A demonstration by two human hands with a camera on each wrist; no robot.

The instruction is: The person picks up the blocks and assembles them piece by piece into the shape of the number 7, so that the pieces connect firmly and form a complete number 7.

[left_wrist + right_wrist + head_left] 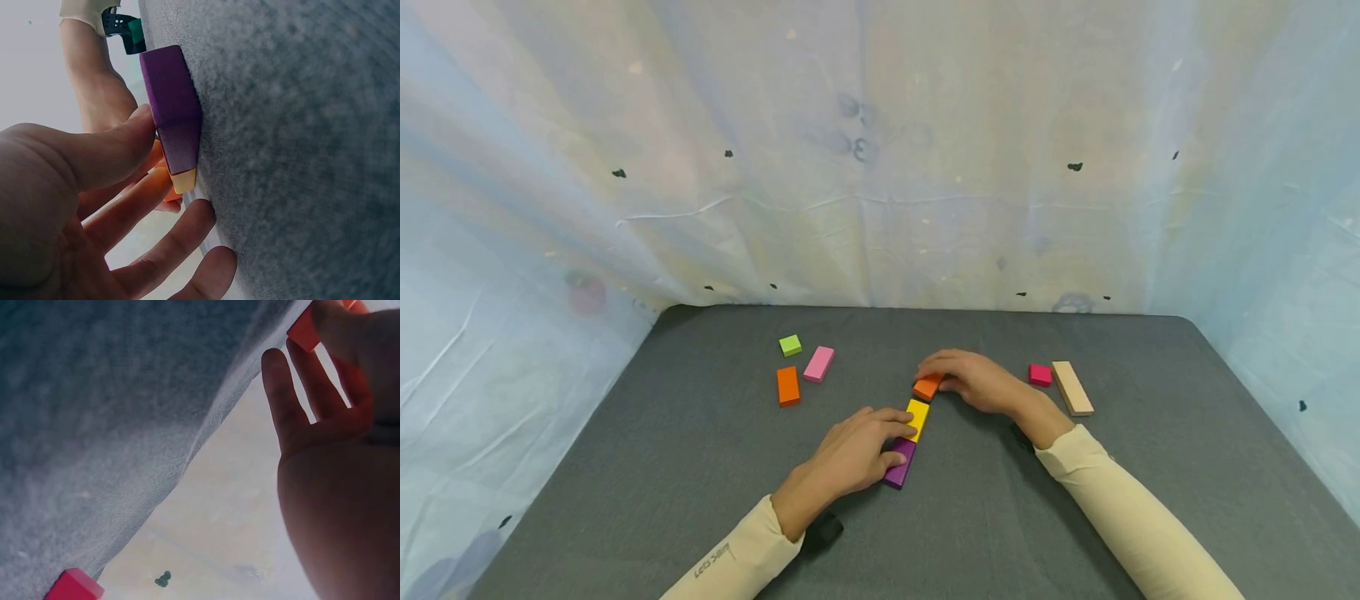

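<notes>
A purple block (901, 463), a yellow block (917, 419) and an orange block (927, 387) form a slanted line on the grey table. My left hand (857, 452) rests against the near part of this line. Its thumb touches the purple block (172, 94), and its fairly straight fingers reach over the yellow one. At the far end, my right hand (977, 380) pinches the orange block between thumb and fingers; the hand covers part of that block. In the right wrist view, the thumb lies across the orange block (304, 330).
Left of the line lie a second orange block (787, 387), a pink block (818, 364) and a small green block (790, 345). Beyond my right wrist are a red block (1040, 375) and a long beige block (1072, 389). A pale curtain (880, 167) hangs behind the table.
</notes>
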